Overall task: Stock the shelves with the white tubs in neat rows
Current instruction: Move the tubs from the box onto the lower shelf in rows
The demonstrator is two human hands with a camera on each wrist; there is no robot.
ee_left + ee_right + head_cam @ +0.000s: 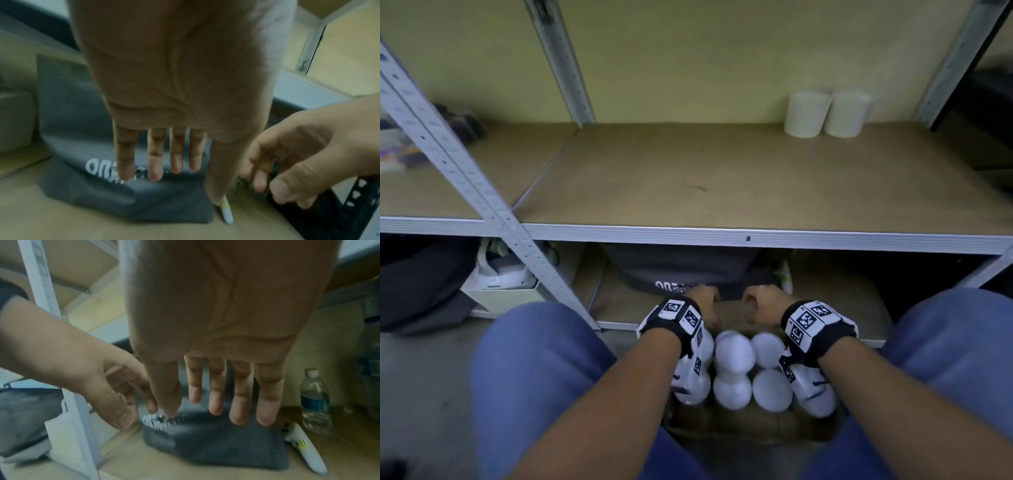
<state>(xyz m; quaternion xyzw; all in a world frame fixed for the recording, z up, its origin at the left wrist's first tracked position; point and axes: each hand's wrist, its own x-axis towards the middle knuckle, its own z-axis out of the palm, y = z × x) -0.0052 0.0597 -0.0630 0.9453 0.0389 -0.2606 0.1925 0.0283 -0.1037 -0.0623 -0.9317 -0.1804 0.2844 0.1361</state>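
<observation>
Middle shelf board [688,178] — broad bare run from the front rail to the wall; only two white tubs [827,114] stand at the back right, touching. Slanted upright [469,178] cuts across the front left of this bay.

Lower bay is crowded: grey bag [688,270] fills the centre, water bottle [315,400] and a white pen-like tool [306,449] to its right. Both hands — left hand [703,301], right hand [760,303] — hover before the bag, above the tub box [750,421] wedged between the knees.
</observation>
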